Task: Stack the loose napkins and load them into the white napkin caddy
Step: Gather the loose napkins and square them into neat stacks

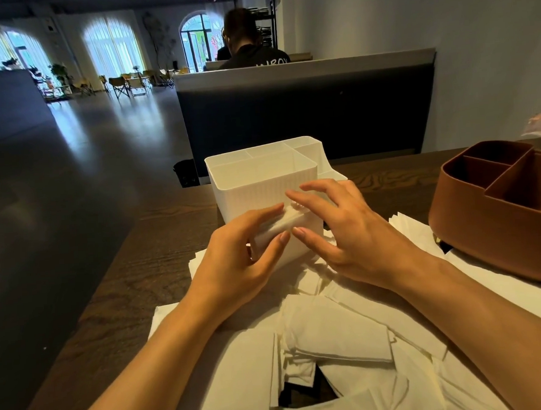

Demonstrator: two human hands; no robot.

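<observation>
Your left hand (pixel 240 254) and right hand (pixel 343 232) meet over a small stack of folded white paper napkins (pixel 280 225), held just in front of the near wall of the white ribbed plastic napkin caddy (pixel 261 186). Your left fingers (pixel 263 213) curl over the stack's top, thumb beneath, gripping it. Your right fingers (pixel 313 199) are spread and nearly straight, lying over the stack's right end, thumb tip at its lower edge; a firm grip on that side cannot be confirmed.

The caddy stands on the dark wood-grain counter (pixel 157 243), toward its far edge, its large front compartment showing no napkins inside.

Loose white paper napkins (pixel 334 337) lie in a disordered heap across the near part of the counter, below both your forearms, reaching up to the caddy's base.

A brown divided plastic caddy (pixel 498 222) sits at the right edge of the counter, resting partly on napkins.
</observation>
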